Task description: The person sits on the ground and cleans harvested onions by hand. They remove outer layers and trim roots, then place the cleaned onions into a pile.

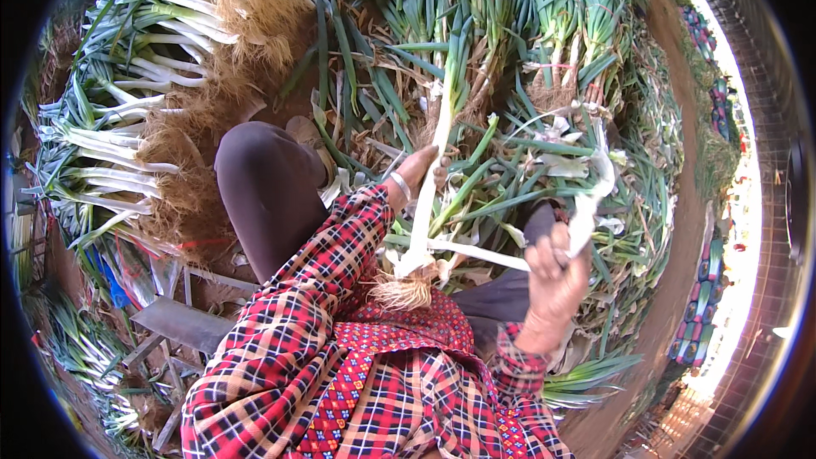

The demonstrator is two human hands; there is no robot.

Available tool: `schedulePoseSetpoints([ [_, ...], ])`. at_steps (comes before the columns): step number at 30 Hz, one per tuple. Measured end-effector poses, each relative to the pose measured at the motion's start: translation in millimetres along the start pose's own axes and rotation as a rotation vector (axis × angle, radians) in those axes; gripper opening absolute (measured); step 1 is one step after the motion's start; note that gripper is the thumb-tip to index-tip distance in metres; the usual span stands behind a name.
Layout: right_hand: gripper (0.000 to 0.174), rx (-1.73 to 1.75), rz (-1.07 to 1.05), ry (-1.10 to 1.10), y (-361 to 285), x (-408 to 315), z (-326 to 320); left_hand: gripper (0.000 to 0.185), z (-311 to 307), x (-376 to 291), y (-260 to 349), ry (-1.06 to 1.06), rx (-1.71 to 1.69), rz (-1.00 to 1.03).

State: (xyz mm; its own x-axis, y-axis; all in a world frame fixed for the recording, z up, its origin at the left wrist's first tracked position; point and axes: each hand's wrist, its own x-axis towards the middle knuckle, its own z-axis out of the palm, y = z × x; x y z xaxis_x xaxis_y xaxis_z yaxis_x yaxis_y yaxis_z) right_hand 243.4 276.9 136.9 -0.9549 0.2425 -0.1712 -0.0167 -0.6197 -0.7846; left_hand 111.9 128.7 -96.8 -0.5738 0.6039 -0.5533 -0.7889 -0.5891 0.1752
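In the head view my left hand [414,175] is closed around the white stalk of a leek or large green onion [422,217]. Its green leaves point up and away from me, and its pale root tuft hangs over my patterned apron. To the right, my right hand [554,268] grips a white peeled outer layer [481,254] that stretches from the stalk's lower part. A blurred, limp length of pale peel [593,204] extends upward from the same hand.
Rows of cleaned stalks with brown roots [185,172] lie at left. Tied bundles [561,44] stand ahead. Discarded leaves [548,159] litter the ground between my legs and to the right. A metal-framed seat [185,322] is at lower left.
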Motion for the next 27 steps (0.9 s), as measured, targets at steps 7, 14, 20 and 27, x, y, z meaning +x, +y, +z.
schedulePoseSetpoints([
  [7, 0.038, -0.344, 0.255, 0.361, 32, -93, -98, 0.013, 24, 12, 34, -0.046, 0.144, 0.28],
  [14, 0.061, -0.729, 0.287, -0.388, 93, -18, -39, 0.036, 66, 24, 83, -0.25, 0.115, 0.459],
  [20, 0.058, -0.759, 0.268, -0.508, 99, 38, 20, 0.041, 104, -34, 152, -0.372, -0.087, 0.186],
  [27, 0.055, -0.925, -0.101, -0.479, 131, 72, 59, 0.033, 103, -36, 218, 0.026, 0.408, 0.581],
])
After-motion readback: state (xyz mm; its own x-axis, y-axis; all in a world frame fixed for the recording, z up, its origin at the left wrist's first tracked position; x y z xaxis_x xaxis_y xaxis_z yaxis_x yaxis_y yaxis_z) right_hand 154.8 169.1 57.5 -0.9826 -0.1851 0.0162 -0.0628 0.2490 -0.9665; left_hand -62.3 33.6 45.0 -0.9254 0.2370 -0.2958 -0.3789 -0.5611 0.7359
